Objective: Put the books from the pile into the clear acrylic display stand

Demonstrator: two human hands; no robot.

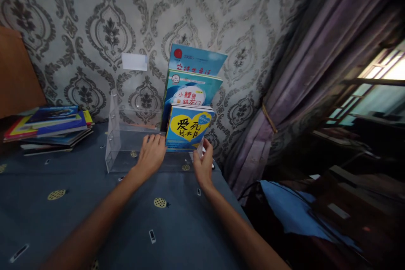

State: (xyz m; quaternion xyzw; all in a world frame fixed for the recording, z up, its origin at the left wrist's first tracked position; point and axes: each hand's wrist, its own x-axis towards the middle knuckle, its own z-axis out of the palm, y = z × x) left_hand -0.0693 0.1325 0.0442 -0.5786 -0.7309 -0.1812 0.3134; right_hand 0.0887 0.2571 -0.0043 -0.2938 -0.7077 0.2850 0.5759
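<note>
A blue picture book (190, 128) with a yellow heart and dark Chinese lettering stands at the front tier of a clear acrylic rack (113, 143). My left hand (152, 152) is closed at its lower left edge, fingers bent and thumb hidden. On the other side, my right hand (204, 162) grips the lower right corner, thumb in front, where a pale page or flap shows. Behind this book rises a teal book (194, 88) with a white circle. A light blue book (199, 59) with red lettering stands at the back, its lower part covered.
Several books lie in a loose pile (57, 128) at the left. A blue patterned cloth (126, 219) covers the table, whose right edge runs close to my right forearm. Patterned wallpaper backs the rack; a tied purple curtain (262, 130) hangs at the right.
</note>
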